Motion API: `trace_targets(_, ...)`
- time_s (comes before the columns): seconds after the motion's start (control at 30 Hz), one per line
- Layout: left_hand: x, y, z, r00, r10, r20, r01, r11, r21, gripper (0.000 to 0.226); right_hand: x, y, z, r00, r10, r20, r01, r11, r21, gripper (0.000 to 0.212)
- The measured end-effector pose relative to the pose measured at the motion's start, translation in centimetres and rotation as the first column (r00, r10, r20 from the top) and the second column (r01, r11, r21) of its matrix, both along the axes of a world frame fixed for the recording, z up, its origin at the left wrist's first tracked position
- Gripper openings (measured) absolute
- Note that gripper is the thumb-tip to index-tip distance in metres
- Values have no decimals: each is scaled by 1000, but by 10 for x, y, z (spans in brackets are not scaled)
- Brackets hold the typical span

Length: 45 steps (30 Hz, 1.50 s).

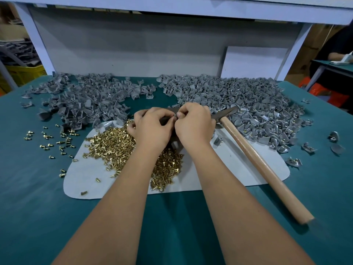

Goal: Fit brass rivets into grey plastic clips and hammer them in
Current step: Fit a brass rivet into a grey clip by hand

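We pinch a small grey clip [176, 117] between curled left hand [152, 127] and right hand [193, 125], above shiny brass rivets [114, 146] beside a wooden-handled hammer [257, 159].

- Small shiny brass rivets [114, 148], heaped just under and left of the meeting hands.
- Grey curved plastic clips [248, 104], piled beyond the grip, left and right.
- Wooden-handled steel hammer [263, 165], lying flat, right of the grip, head nearest it.
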<state>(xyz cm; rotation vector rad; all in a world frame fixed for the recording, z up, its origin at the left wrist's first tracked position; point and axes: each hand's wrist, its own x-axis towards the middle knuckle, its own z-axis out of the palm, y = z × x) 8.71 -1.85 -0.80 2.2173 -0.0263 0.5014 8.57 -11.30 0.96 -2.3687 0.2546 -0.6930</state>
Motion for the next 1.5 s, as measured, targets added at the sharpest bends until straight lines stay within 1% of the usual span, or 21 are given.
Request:
trace_targets(0.13, 0, 0, 0, 1000, 0, -1, 0, 1000, 9, 6, -1, -1, -1, 1000, 12, 24, -12, 1000, 3, 17)
trace_targets(0.23, -1, 0, 1, 1000, 9, -2, -9, 1000, 28, 7, -1, -5, -4, 998, 50, 42, -50, 999, -7, 14)
trace_targets(0.3, -1, 0, 1, 1000, 14, -9, -13, 1000, 28, 8, -3, -7, -6, 995, 90, 49, -92, 996, 21, 15)
trace_targets(0.4, -1, 2, 1, 1000, -6, -23, 6, 1000, -3, 7, -5, -12, -7, 985, 163, 64, -171, 971, 168, 19)
trace_targets(0.5, -2, 2, 1, 999, -17, -39, 16, 1000, -19, 6, -6, -15, -6, 982, 175, 67, -187, 919, 347, 21)
trace_targets(0.6, -2, 1, 2, 999, -19, -48, 18, 1000, -24, 6, -5, -15, -5, 985, 165, 56, -174, 901, 397, 22)
trace_targets(0.7, -2, 1, 2, 999, -23, -40, 23, 1000, -15, 6, -4, -16, -5, 980, 187, 60, -196, 915, 353, 19)
trace_targets(0.77, -3, 1, 2, 999, -27, -25, 26, 1000, -13, 7, -4, -16, -4, 980, 190, 50, -197, 954, 226, 15)
trace_targets(0.83, -3, 1, 2, 1000, -26, -16, 26, 1000, -7, 7, -3, -15, -5, 987, 157, 41, -160, 983, 84, 13)
trace_targets(0.9, -3, 1, 3, 1000, -27, -9, 27, 1000, 5, 6, -2, -14, -5, 991, 125, 38, -125, 992, 21, 12)
trace_targets(0.93, -3, 1, 3, 1000, -30, -4, 30, 1000, 9, 6, -1, -13, -6, 993, 114, 35, -115, 993, 21, 12)
trace_targets(1.1, -3, 1, 3, 1000, -25, 4, 25, 999, 28, 7, 0, -5, -9, 996, 43, 72, -52, 990, 128, 24)
trace_targets(1.2, -2, 1, 2, 1000, -21, 9, 21, 999, 33, 7, 1, -3, -12, 995, 33, 93, -50, 979, 196, 25)
trace_targets(1.33, -2, 1, 2, 1000, -1, 10, 0, 999, 46, 7, 1, -5, -15, 989, 41, 139, -64, 985, 162, 20)
trace_targets(1.43, -2, 0, 1, 1000, 11, 11, -12, 998, 54, 7, 1, -7, -16, 989, 75, 131, -93, 986, 137, 16)
trace_targets(1.5, -2, 0, 0, 1000, 9, 9, -9, 999, 50, 7, 0, -12, -16, 985, 127, 121, -147, 973, 176, 13)
